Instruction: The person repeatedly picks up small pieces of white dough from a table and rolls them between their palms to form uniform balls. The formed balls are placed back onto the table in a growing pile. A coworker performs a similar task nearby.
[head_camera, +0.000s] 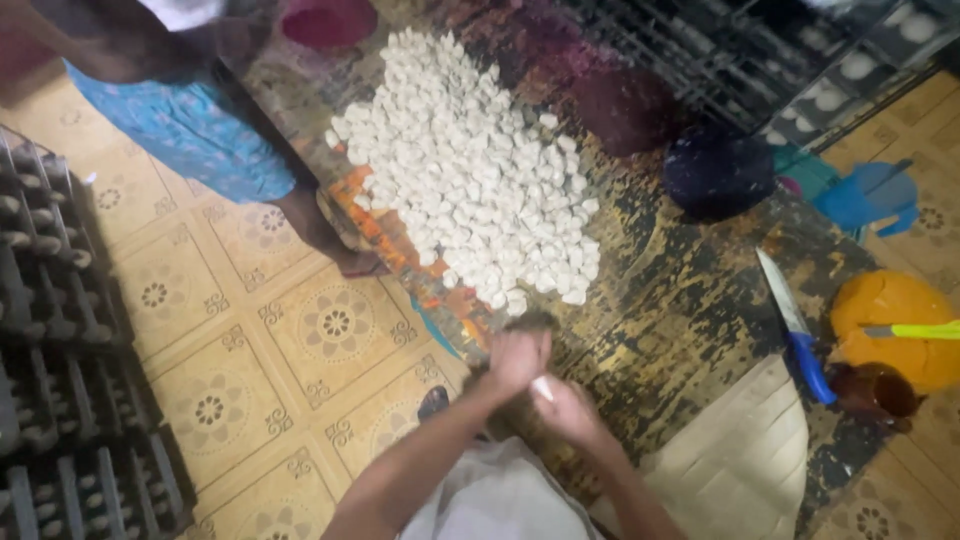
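The largest thing in view is the worn, dark tabletop (690, 300), its patterned covering scuffed and flaked, set over a floor of yellow patterned tiles (250, 340). Stacks of dark moulded trays (60, 400) are seen at the left edge, and more dark racks (700, 50) at the top right. Most of the tabletop's middle is taken up by a big heap of small white pieces (470, 170) (their exact kind cannot be told from this view). Beside the heap, at the upper left, another person in a blue patterned garment (190, 130) is standing, one bare foot just next to the tabletop's edge. A pale sheet of cardboard (745, 455) lies at the lower right. An orange bowl (890, 325) is placed at the right edge, with a dark round lump (715, 170) and a blue scoop (870, 195) further up. A knife with a blue handle (795, 330) lies between the heap and the orange bowl.

Near the bottom centre, just below the heap, the left hand (515, 360) and the right hand (570, 405) are brought together, touching. One small white piece (542, 387) is pinched between them, the right hand's fingers closed on it; whether the left hand grips it too cannot be told, since it is blurred.
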